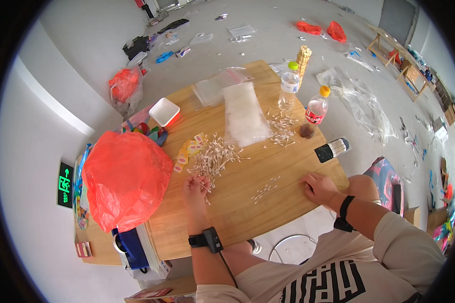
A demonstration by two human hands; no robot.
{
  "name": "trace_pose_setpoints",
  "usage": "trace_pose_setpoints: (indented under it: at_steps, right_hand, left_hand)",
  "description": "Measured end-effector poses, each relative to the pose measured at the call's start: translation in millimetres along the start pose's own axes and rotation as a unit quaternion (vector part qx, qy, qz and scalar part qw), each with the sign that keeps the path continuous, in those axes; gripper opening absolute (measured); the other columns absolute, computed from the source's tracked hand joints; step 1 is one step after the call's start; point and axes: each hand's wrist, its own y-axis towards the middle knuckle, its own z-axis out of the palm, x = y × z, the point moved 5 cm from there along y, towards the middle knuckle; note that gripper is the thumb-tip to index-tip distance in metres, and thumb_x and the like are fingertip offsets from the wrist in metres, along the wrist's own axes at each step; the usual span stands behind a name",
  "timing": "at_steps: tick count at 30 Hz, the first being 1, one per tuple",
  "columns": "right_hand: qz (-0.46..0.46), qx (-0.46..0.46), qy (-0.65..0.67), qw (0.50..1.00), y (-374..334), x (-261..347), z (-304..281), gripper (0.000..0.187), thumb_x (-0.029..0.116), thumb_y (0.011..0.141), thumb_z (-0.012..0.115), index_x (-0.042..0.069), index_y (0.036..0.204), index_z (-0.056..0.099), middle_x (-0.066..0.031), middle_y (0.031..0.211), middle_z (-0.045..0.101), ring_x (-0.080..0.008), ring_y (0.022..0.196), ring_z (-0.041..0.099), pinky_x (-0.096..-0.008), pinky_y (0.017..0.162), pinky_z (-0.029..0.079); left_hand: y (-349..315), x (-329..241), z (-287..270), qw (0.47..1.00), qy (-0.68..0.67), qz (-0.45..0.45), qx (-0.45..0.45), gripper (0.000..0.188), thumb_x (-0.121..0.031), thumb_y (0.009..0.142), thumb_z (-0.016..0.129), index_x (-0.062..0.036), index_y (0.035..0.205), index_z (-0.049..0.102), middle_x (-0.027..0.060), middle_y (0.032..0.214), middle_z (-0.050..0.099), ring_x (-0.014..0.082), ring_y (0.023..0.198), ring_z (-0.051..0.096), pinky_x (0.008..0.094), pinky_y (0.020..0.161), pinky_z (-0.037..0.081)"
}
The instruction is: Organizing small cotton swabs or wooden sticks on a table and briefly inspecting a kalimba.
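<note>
On the wooden table [232, 217], my left hand [194, 188] is at the near edge of a large loose pile of cotton swabs [215, 157]. Its fingers are pinched together on cotton swabs, with sticks showing beside the fingertips. My right hand [317, 187] rests near the table's right edge, fingers curled in, nothing visible in them. Between my hands lies a small group of cotton swabs [265, 190], roughly lined up. A third heap of swabs [283, 129] lies farther back, beside clear plastic bags [245, 113]. Small yellow packets [187, 152] sit left of the large pile.
A puffed red plastic bag [129, 179] stands at the left, with a white-and-red tray [165, 112] behind it. Two bottles, one yellow-green-capped [289, 88], one orange-capped [316, 111], stand at the far right. A black-ended swab pack [331, 150] lies at the right edge.
</note>
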Motion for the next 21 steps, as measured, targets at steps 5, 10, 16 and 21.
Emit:
trace_pose_setpoints:
  at_steps: [5, 10, 16, 21]
  right_hand:
    - [-0.019, -0.019, 0.006, 1.0, 1.8, 3.5, 1.0, 0.02, 0.003, 0.084, 0.062, 0.01, 0.103, 0.063, -0.0107, 0.091, 0.066, -0.035, 0.079, 0.066, -0.0453, 0.069, 0.055]
    - [-0.015, -0.005, 0.036, 0.999, 8.2, 12.9, 6.4, 0.017, 0.015, 0.084, 0.066, 0.008, 0.098, 0.059, -0.0145, 0.088, 0.064, -0.0394, 0.081, 0.063, -0.0509, 0.069, 0.052]
    - [-0.008, -0.013, 0.023, 1.0, 1.7, 0.3, -0.7, 0.017, 0.015, 0.084, 0.065, 0.008, 0.098, 0.059, -0.0155, 0.088, 0.064, -0.0403, 0.081, 0.063, -0.0513, 0.069, 0.051]
    - [-0.016, -0.009, -0.001, 1.0, 5.3, 7.3, 0.5, 0.019, 0.003, 0.083, 0.062, 0.009, 0.101, 0.063, -0.011, 0.089, 0.065, -0.0343, 0.079, 0.065, -0.0449, 0.069, 0.055]
  left_hand:
    - [15.8, 3.4, -38.8, 0.973, -0.187, -0.046, 0.124, 0.014, -0.018, 0.106, 0.053, -0.008, 0.103, 0.063, -0.0018, 0.085, 0.059, 0.0103, 0.073, 0.058, 0.0217, 0.067, 0.049]
    - [26.1, 3.2, -87.0, 0.954, 0.285, 0.058, -0.077, 0.017, -0.02, 0.102, 0.059, -0.0037, 0.1, 0.064, 0.0037, 0.086, 0.068, 0.0214, 0.075, 0.065, 0.0357, 0.069, 0.053]
    - [-1.6, -17.7, -28.6, 0.825, 0.535, 0.173, -0.057, 0.016, -0.017, 0.096, 0.07, -0.0021, 0.103, 0.068, 0.016, 0.089, 0.074, 0.0327, 0.08, 0.071, 0.0424, 0.073, 0.054]
    - [-4.8, -24.1, -43.2, 0.818, 0.545, 0.18, -0.042, 0.014, -0.015, 0.094, 0.071, -0.0028, 0.101, 0.069, 0.0145, 0.087, 0.073, 0.0326, 0.08, 0.071, 0.0421, 0.073, 0.054]
